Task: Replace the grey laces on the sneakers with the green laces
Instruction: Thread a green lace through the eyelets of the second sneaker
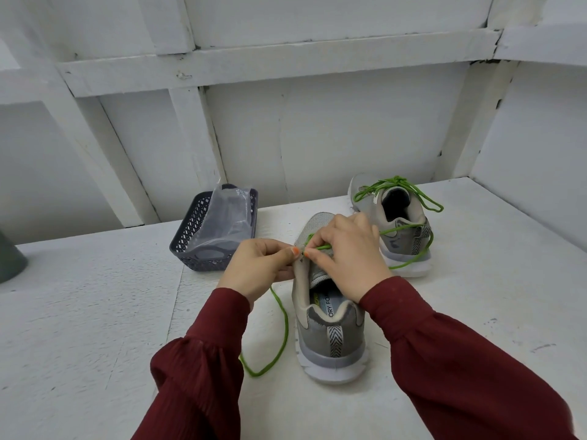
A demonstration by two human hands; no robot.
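Observation:
A grey sneaker (pixel 330 338) stands in front of me, heel toward the camera. My left hand (pixel 259 268) pinches its left eyelet edge. My right hand (pixel 347 254) lies over the tongue and pinches the end of a green lace (pixel 281 341) at that same edge. The lace's loose end trails left of the shoe in a loop on the table. A second grey sneaker (pixel 397 223) stands behind to the right, laced with a green lace (pixel 397 182) tied in a knot at the top.
A dark plastic mesh basket (pixel 193 236) holding a clear plastic bag (pixel 230 214) sits at the back left. A dark grey object (pixel 9 258) stands at the left edge. White wall panels close off the white table (pixel 95 312) at the back and right.

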